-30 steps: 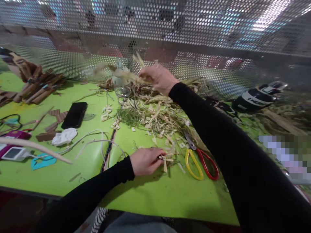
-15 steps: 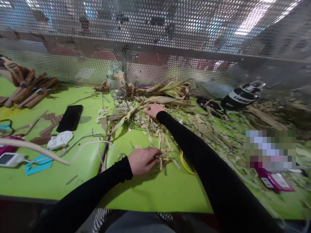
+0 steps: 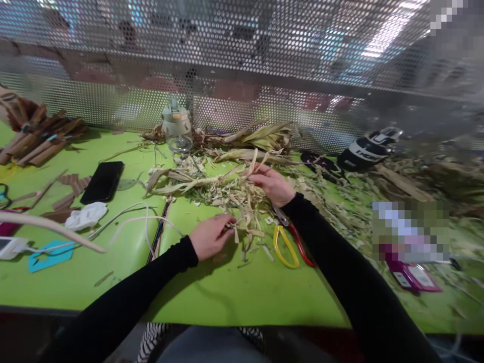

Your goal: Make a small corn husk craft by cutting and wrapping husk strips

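Pale dried husk strips and scraps point(image 3: 227, 194) lie heaped in the middle of the green table point(image 3: 242, 297). My right hand point(image 3: 274, 184) is at the heap's right side, its thumb and fingers pinched on a pale husk strip point(image 3: 254, 164) that stands up from them. Lower down, my left hand point(image 3: 212, 236) is closed, fingertips around a small cluster of cut husk strips point(image 3: 235, 229). Scissors point(image 3: 285, 247) with one yellow and one red handle loop lie just below my right hand, partly under the forearm.
Behind the heap stand a clear bottle point(image 3: 177, 128) and long husk leaves point(image 3: 264, 138). A black bottle point(image 3: 368, 148) lies tilted at right. A phone point(image 3: 102, 181), cables, a white power strip point(image 3: 86, 216) and brown bundles point(image 3: 45, 136) occupy the left. Perforated metal panel point(image 3: 234, 75) closes the back.
My right hand has moved right and toward me from the heap, lifting a husk strip and uncovering the scissors. My left hand has shifted slightly left and up with its strips.
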Demonstrator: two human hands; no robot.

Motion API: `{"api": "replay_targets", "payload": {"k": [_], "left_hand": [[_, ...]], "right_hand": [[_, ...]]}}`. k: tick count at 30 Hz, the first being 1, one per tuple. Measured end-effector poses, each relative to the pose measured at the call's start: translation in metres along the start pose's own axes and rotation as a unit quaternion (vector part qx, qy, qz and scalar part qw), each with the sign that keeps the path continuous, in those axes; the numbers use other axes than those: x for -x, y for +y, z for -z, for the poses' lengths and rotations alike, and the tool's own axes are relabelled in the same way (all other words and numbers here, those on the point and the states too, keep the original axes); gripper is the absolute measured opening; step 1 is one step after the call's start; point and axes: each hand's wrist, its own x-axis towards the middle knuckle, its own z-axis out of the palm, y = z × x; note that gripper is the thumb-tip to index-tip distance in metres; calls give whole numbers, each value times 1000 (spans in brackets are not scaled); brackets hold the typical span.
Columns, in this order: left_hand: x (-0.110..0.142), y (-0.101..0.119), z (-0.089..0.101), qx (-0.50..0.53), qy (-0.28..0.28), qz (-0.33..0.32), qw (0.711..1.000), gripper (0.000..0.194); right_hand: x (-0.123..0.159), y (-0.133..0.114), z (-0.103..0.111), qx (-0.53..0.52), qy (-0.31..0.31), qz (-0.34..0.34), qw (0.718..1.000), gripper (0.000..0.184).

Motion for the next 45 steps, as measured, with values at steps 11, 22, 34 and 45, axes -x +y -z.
{"api": "replay_targets", "payload": {"k": [11,22,34,45], "left_hand": [[2,-1,7,128,-37,60,989,30],[5,30,23,407,9,72,910,35],[-4,17,20,548,111,158,814,29],[1,20,18,413,136,123,892,23]], "right_hand": [[43,-23,16,-145,226,144,952,11],[101,-28,-17,276,58,447,849,16],[105,-10,-35,375,46,439,815,29],[100,-6,-52,195,33,185,963,68]]}}
